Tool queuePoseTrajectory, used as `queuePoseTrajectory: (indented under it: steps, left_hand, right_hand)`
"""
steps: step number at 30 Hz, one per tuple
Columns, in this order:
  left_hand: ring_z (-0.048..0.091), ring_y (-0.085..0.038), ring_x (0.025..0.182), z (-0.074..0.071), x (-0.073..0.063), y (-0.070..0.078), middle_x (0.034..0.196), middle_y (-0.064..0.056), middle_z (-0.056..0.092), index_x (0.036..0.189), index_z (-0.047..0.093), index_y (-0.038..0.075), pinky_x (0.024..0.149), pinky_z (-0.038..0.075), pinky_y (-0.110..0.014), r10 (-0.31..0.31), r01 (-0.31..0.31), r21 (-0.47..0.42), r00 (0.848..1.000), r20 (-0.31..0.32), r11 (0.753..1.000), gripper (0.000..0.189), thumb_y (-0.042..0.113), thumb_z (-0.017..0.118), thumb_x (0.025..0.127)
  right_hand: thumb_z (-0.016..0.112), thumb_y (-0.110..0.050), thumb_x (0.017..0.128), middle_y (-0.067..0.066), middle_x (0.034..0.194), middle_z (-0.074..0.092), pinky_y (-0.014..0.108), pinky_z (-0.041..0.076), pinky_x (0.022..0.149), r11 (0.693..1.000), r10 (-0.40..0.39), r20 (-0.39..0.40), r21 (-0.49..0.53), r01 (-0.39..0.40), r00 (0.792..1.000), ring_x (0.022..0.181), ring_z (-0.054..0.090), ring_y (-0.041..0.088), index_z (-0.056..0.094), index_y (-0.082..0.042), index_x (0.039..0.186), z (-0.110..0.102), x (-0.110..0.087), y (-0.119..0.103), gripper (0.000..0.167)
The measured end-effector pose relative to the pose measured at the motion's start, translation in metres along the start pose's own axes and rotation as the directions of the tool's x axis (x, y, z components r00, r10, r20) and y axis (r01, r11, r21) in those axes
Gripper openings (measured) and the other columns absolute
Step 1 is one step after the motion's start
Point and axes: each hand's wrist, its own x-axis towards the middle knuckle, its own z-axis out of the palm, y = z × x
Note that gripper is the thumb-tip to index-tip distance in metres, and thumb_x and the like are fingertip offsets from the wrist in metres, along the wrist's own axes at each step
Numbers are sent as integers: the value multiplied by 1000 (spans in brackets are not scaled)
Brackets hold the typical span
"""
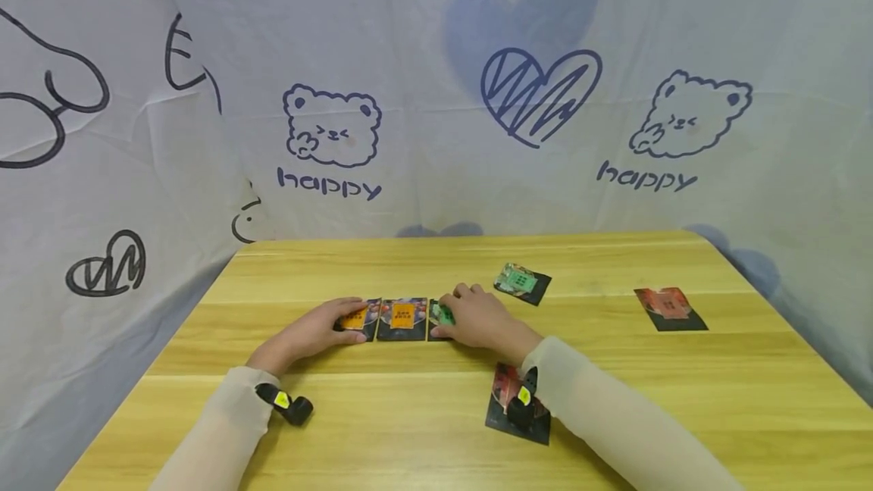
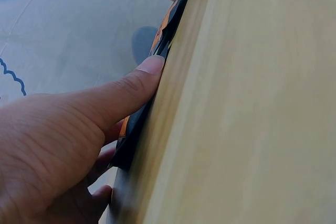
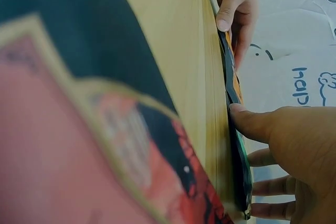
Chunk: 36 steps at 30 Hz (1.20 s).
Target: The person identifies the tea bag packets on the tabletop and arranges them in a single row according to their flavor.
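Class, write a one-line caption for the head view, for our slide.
Left hand and right hand hold the end packets of a row of three on a table.

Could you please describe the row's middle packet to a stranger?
On the wooden table, look between the left hand and the right hand. There lies the middle packet, orange-labelled and, unlike both neighbours, uncovered by hands in the head view.
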Motion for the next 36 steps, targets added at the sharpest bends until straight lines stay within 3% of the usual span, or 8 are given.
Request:
queuePoseTrajectory:
  steps: [26, 36]
  left_hand:
    - [28, -41, 141, 1, -1, 0, 154, -18, 34, 150, 42, 10, 111, 26, -58, 10, -10, 1, 1000, -7, 1000, 76, 48, 67, 90]
    - [27, -42, 141, 1, -2, 0, 154, -19, 33, 149, 42, 9, 111, 26, -59, 13, -13, -4, 1000, -8, 1000, 74, 46, 68, 90]
  right_hand:
    - [56, -60, 92, 11, 138, 49, 52, 46, 94, 999, 12, 22, 49, -13, 1000, 122, 48, 34, 51, -20, 144, -5, -1, -2, 66]
    - [56, -61, 91, 12, 139, 49, 58, 40, 100, 992, 24, -15, 121, -22, 1000, 125, 46, 37, 53, -18, 142, -11, -3, -3, 67]
